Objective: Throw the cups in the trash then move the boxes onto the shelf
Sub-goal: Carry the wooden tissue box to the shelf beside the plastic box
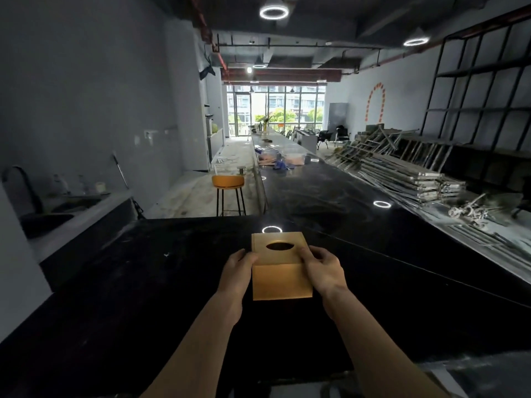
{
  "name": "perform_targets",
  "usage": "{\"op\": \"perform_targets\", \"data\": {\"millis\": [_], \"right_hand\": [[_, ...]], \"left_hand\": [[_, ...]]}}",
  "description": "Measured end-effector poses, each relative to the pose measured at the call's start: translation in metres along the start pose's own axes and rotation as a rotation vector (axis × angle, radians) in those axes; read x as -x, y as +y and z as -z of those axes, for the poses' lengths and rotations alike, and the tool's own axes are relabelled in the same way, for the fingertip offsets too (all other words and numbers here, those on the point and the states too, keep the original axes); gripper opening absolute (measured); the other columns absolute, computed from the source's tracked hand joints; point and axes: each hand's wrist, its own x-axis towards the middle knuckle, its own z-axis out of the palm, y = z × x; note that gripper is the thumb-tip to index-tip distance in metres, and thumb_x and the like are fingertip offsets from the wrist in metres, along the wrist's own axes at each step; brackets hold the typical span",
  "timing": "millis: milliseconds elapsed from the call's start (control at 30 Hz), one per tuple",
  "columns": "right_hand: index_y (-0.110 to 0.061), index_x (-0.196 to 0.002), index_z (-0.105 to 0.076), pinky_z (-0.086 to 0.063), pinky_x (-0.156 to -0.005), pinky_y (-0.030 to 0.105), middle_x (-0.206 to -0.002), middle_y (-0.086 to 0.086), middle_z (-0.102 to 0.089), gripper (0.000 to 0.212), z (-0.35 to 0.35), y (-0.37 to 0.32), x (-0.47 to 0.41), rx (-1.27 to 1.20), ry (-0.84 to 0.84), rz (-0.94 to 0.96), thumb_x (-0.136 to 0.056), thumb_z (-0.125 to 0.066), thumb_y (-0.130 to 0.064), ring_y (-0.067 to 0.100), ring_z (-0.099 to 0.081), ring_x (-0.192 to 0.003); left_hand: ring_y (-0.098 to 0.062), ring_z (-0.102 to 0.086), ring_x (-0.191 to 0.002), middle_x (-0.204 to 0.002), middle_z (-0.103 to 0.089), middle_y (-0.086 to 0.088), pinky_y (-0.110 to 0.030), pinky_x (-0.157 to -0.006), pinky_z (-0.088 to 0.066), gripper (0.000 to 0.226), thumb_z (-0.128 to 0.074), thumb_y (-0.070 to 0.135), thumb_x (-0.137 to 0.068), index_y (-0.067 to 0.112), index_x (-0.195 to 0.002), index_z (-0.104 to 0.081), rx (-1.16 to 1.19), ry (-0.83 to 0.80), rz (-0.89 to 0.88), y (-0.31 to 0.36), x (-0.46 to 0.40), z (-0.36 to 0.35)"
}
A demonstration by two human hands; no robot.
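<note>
unfinished bar/café | long black counter [330, 202] | stool [228, 185] | stacked metal frames [402, 173]

A single wide-angle head camera looks forward and down from the person's standpoint at the near end of a long black desk [330, 196], close over both forearms, facing the far windows [275, 107].

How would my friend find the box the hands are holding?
Look at the long black counter down the middle of the room. At its near end, two hands hold a tan box by its sides. It alone has an oval hole on top.
</note>
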Motion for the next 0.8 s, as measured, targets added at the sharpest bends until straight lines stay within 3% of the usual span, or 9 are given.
{"op": "perform_targets", "data": {"millis": [133, 433, 600, 800], "right_hand": [[-0.031, -0.121, -0.067, -0.052, -0.086, 0.038, -0.107, -0.003, -0.066, 0.043, -0.002, -0.003, -0.006, 0.025, 0.018, 0.005, -0.086, -0.061, -0.055, 0.019, -0.061, -0.098], [-0.034, -0.115, -0.068, -0.051, -0.094, 0.041, -0.11, -0.003, -0.065, 0.038, -0.029, -0.019, 0.021, 0.035, -0.065, 0.057, -0.085, -0.06, -0.057, 0.02, -0.059, -0.102], [-0.032, -0.115, -0.067, -0.049, -0.092, 0.04, -0.108, -0.003, -0.064, 0.039, -0.078, -0.043, 0.071, 0.03, -0.167, 0.122, -0.085, -0.062, -0.056, 0.021, -0.059, -0.103], [-0.031, -0.119, -0.065, -0.048, -0.096, 0.045, -0.107, 0.001, -0.061, 0.036, -0.169, -0.067, 0.178, 0.027, -0.313, 0.229, -0.089, -0.059, -0.05, 0.024, -0.058, -0.102]], "left_hand": [[-0.028, -0.061, -0.116, -0.126, -0.064, -0.008, -0.05, -0.108, -0.048, 0.046, -0.06, 0.037, -0.096, 0.019, -0.138, -0.059, -0.079, -0.005, -0.025, 0.006, 0.0, -0.003], [-0.03, -0.06, -0.12, -0.132, -0.062, -0.009, -0.051, -0.109, -0.047, 0.05, -0.063, 0.036, -0.094, 0.021, -0.141, -0.057, -0.043, 0.079, -0.018, 0.014, 0.023, 0.037], [-0.031, -0.061, -0.12, -0.132, -0.062, -0.009, -0.052, -0.11, -0.047, 0.05, -0.065, 0.036, -0.094, 0.023, -0.141, -0.058, 0.019, 0.177, -0.041, 0.02, 0.063, 0.108], [-0.029, -0.064, -0.111, -0.123, -0.067, -0.008, -0.048, -0.098, -0.054, 0.037, -0.07, 0.037, -0.09, 0.024, -0.125, -0.066, 0.096, 0.395, -0.127, 0.012, 0.148, 0.23]]}}
